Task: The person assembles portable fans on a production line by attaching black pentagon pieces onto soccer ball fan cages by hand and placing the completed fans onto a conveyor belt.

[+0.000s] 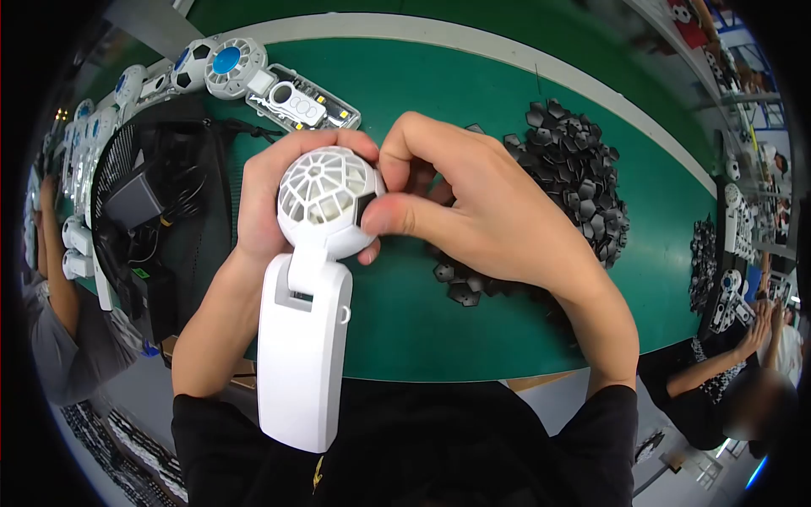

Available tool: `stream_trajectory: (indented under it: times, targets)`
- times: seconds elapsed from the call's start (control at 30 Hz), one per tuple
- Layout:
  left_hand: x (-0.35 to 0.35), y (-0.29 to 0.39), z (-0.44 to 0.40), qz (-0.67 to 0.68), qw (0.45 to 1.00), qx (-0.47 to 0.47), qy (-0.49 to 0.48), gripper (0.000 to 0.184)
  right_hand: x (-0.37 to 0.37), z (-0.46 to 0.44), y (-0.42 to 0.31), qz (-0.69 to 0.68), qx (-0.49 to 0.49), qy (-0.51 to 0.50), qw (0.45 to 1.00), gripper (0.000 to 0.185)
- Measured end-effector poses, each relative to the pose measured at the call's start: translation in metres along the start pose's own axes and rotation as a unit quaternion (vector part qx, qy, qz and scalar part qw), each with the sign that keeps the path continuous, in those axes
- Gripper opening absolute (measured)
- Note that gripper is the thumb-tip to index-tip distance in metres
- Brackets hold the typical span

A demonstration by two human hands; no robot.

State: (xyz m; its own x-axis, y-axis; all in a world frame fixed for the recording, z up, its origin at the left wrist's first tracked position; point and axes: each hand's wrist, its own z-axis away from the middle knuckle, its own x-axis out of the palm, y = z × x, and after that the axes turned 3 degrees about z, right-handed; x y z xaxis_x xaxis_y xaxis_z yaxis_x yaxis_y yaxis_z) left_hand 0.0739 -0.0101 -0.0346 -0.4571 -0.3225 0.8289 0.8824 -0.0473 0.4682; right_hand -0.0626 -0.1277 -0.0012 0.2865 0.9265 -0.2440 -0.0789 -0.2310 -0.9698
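Note:
A white handheld fan (305, 355) with a round, football-patterned grille head is held up over the green table, its flat handle pointing down toward me. My left hand (269, 190) wraps round the back and side of the head. At the head's right side, my right hand (460, 190) pinches with thumb and fingers by a black panel (365, 207) that sits against the white shell. The thumb presses on this panel and hides part of it. Right of my hand lies a heap of black pentagon pieces (583, 169), and several stray ones lie below my wrist.
A black mesh basket (169, 245) with a power adapter and cables stands at left. Along the back left runs a row of fan units, one with its electronics open (308, 103). Other people work at both sides.

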Motion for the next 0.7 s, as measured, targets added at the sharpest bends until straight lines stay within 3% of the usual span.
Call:
stream_trajectory:
  times: [0.07, 0.13, 0.2, 0.23, 0.37, 0.43, 0.47, 0.53, 0.7]
  targets:
    - [-0.003, -0.001, -0.001, -0.007, 1.000, 0.006, -0.001, 0.040, 0.000, 0.000, 0.004, -0.009, 0.008, -0.010, 1.000, 0.024]
    - [-0.001, -0.002, 0.001, -0.011, 1.000, 0.012, 0.006, 0.040, 0.004, 0.001, 0.008, 0.087, -0.037, 0.023, 0.995, 0.024]
    - [0.009, 0.000, 0.004, -0.088, 0.993, 0.046, 0.058, 0.040, 0.002, 0.000, 0.004, 0.084, -0.036, 0.028, 0.995, 0.024]
    - [0.015, 0.002, 0.006, -0.139, 0.985, 0.085, 0.056, 0.039, 0.002, 0.001, 0.002, 0.084, -0.030, 0.033, 0.995, 0.024]
    - [0.004, 0.004, 0.009, -0.115, 0.990, 0.088, -0.001, 0.039, 0.005, 0.001, 0.006, 0.056, -0.039, 0.024, 0.997, 0.025]
    - [0.005, 0.004, 0.009, -0.160, 0.963, 0.210, -0.050, 0.038, 0.006, 0.004, 0.004, -0.041, 0.022, -0.010, 0.999, 0.027]
    - [0.003, 0.010, 0.010, -0.158, 0.951, 0.234, -0.126, 0.037, 0.010, 0.006, 0.009, -0.097, 0.019, -0.019, 0.995, 0.033]
    - [0.005, 0.013, 0.012, -0.122, 0.939, 0.299, -0.119, 0.036, 0.018, 0.010, 0.006, -0.167, 0.101, -0.076, 0.978, 0.035]
    - [0.002, 0.013, 0.011, -0.068, 0.937, 0.330, -0.097, 0.035, 0.028, 0.013, -0.001, -0.240, 0.109, -0.144, 0.954, 0.035]
